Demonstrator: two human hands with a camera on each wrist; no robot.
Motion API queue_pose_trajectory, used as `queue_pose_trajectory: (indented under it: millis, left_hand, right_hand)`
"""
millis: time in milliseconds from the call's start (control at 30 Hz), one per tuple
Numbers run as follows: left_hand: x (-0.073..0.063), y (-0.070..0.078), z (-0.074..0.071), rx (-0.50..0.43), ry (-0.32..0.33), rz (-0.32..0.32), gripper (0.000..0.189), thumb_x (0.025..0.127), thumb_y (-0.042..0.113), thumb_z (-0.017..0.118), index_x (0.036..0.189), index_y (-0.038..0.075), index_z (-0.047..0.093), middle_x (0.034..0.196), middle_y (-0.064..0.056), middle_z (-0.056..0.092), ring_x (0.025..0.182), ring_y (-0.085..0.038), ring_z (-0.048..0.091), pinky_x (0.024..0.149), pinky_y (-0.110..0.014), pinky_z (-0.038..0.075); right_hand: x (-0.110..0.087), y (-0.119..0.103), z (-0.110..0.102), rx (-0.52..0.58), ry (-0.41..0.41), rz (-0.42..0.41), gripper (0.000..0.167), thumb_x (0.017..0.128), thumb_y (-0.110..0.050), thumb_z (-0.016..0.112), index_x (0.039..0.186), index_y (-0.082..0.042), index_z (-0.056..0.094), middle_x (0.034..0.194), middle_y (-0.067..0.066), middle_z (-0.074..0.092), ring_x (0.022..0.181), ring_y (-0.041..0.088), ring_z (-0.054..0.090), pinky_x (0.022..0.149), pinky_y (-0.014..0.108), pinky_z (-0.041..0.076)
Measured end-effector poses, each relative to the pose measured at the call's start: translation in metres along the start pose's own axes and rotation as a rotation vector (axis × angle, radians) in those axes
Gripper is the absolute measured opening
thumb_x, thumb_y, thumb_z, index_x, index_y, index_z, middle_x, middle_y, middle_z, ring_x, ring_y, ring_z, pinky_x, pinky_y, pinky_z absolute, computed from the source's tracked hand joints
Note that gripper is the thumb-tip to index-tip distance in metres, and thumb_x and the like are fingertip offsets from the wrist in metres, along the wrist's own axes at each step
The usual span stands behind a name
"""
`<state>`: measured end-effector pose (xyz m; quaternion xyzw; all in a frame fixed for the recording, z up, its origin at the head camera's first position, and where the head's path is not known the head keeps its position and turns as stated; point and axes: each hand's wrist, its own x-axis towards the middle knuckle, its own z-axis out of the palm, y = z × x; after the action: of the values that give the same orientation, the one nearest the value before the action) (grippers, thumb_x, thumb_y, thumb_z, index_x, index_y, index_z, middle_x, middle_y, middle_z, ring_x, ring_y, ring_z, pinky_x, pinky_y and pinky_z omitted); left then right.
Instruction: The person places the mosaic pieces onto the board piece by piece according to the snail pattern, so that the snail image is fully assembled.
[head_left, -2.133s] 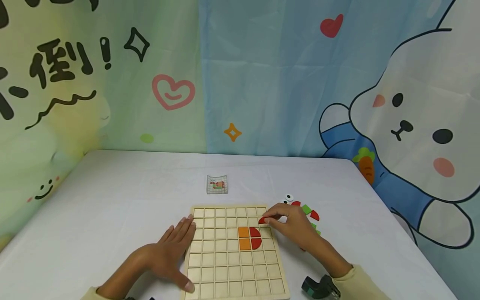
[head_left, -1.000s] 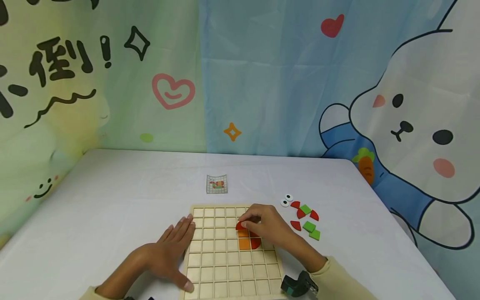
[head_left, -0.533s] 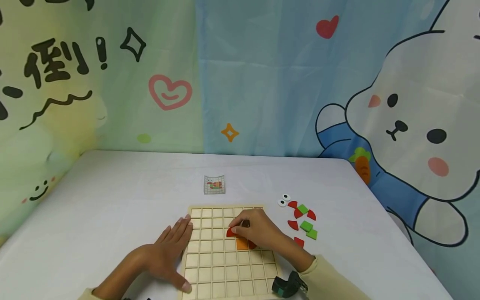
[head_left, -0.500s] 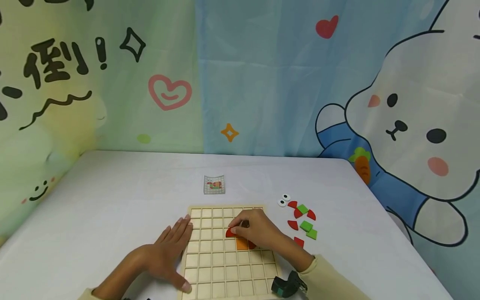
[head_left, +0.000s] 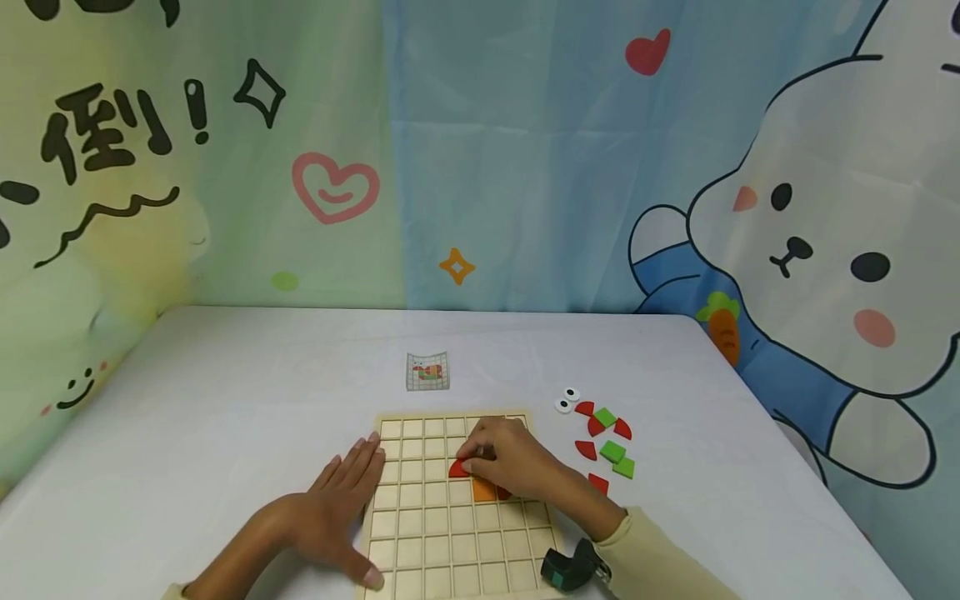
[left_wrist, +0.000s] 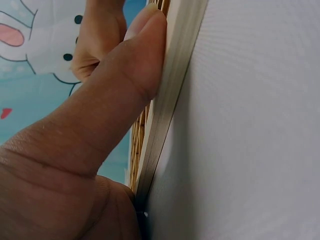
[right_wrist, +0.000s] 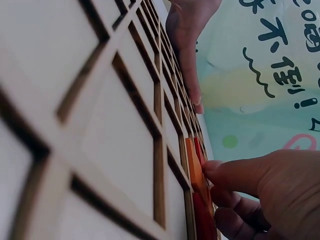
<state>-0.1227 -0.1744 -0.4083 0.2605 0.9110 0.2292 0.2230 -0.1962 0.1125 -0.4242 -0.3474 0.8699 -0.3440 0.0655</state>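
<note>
A wooden grid board (head_left: 427, 525) lies on the white table. My left hand (head_left: 330, 512) rests along its left side, fingers spread straight, thumb on the near left edge; the left wrist view shows the thumb (left_wrist: 145, 55) against the board's rim. My right hand (head_left: 510, 458) pinches a red quarter-circle tile (head_left: 457, 469) at a cell left of the orange square tile (head_left: 483, 490). Another red tile (head_left: 503, 493) shows partly beneath the right hand. In the right wrist view, thumb and fingers (right_wrist: 235, 175) are by the orange tile (right_wrist: 194, 162); the pinched tile is mostly hidden there.
Right of the board lie loose red quarter-circle tiles (head_left: 587, 450), green square tiles (head_left: 612, 452) and two white eye discs (head_left: 563, 406). A small pattern card (head_left: 427, 372) lies behind the board. A printed curtain (head_left: 517, 167) hangs behind the table.
My right hand has carried the red quarter-circle tile leftward from the board's upper right to the cell left of the orange tiles. The left hand stays at the board's edge.
</note>
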Motion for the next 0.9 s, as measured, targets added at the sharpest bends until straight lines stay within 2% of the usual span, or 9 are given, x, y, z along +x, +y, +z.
queue_pose_trajectory:
  millis: [233, 633, 900]
  left_hand:
    - [-0.0002, 0.001, -0.001, 0.02, 0.0, -0.011, 0.14, 0.064, 0.072, 0.075, 0.152, -0.008, 0.001, 0.157, -0.024, -0.015, 0.144, -0.04, -0.013, 0.112, -0.058, -0.003]
    - [-0.0002, -0.0015, 0.0004, -0.016, -0.004, 0.016, 0.14, 0.064, 0.071, 0.075, 0.151, -0.008, -0.001, 0.156, -0.025, -0.017, 0.143, -0.041, -0.015, 0.111, -0.061, -0.004]
    - [0.0012, -0.0036, 0.0033, -0.013, 0.008, 0.006, 0.142, 0.063, 0.072, 0.075, 0.152, -0.007, -0.001, 0.157, -0.023, -0.016, 0.144, -0.039, -0.015, 0.111, -0.059, -0.004]
  right_hand:
    - [-0.0006, -0.0004, -0.0008, -0.043, -0.035, -0.047, 0.014, 0.089, -0.023, 0.073, 0.101, -0.017, 0.077, 0.094, -0.012, 0.058, 0.09, 0.009, 0.054, 0.08, 0.032, 0.043]
    - [-0.0032, -0.0037, -0.0047, -0.098, -0.05, -0.054, 0.013, 0.09, -0.022, 0.072, 0.102, -0.016, 0.077, 0.094, -0.01, 0.058, 0.086, 0.008, 0.052, 0.079, 0.033, 0.041]
    - [-0.0069, -0.0024, -0.0083, -0.103, 0.022, -0.098, 0.015, 0.092, -0.019, 0.069, 0.105, -0.013, 0.075, 0.096, -0.006, 0.062, 0.082, 0.005, 0.055, 0.087, 0.042, 0.038]
